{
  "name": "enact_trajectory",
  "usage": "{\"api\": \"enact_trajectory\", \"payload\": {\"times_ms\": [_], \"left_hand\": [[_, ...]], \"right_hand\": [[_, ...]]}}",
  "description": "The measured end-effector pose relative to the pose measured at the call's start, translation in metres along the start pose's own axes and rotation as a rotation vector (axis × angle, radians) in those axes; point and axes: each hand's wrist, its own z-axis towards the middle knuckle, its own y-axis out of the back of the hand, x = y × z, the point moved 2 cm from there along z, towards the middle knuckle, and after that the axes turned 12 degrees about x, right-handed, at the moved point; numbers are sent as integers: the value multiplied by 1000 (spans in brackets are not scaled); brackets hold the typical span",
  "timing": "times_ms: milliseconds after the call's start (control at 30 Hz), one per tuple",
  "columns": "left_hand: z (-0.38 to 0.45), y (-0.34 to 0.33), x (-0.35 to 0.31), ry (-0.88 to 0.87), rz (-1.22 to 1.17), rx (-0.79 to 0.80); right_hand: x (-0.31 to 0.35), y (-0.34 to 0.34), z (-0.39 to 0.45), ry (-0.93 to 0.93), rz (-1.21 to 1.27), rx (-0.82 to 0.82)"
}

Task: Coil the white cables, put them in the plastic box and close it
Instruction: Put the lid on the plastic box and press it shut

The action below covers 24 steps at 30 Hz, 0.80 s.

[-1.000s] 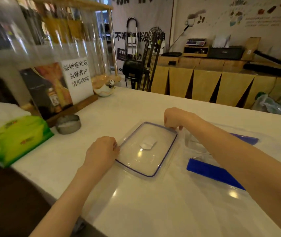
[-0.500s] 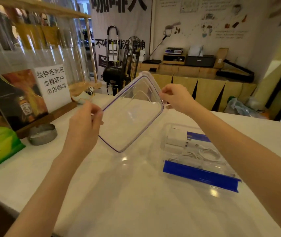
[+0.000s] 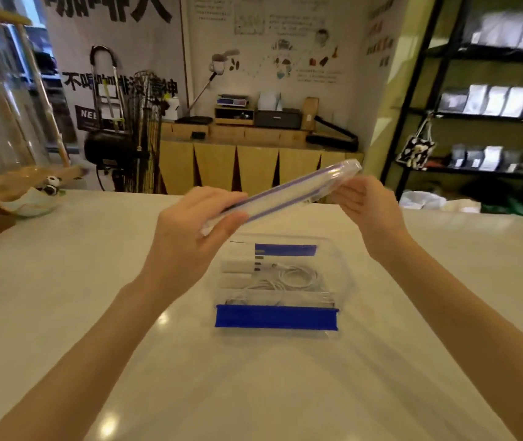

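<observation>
A clear plastic box [image 3: 343,275] with blue side latches stands open on the white counter in front of me. Coiled white cables [image 3: 289,278] and white adapters lie inside it. I hold the clear lid [image 3: 289,189], rimmed with a purple seal, in the air above the box, seen almost edge-on and tilted up to the right. My left hand [image 3: 199,218] grips its lower left end. My right hand [image 3: 365,202] grips its upper right end.
The white counter [image 3: 94,313] stretches around the box. A small dish with a panda figure [image 3: 40,198] sits at the far left edge. Beyond the counter stand a fan, wooden cabinets and black shelving.
The lid was lifted off the counter on the left, carried right and turned over to hang above the box. My view swung right, so the box is now centred.
</observation>
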Motion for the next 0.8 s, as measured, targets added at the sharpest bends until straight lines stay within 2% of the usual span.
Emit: {"api": "enact_trajectory", "payload": {"times_ms": [133, 233, 300, 600, 800], "left_hand": [[-8, -12, -2, -87, 54, 143], [-21, -22, -3, -187, 200, 251], [-27, -28, -2, -220, 209, 291], [-43, -34, 18, -143, 25, 361], [-47, -42, 24, -148, 50, 358]], "right_hand": [[-16, 19, -26, -88, 154, 55], [-36, 15, -40, -124, -78, 89], [-49, 14, -45, -123, -212, 80], [-65, 6, -61, -112, -231, 32], [-68, 11, -64, -102, -243, 1]]}}
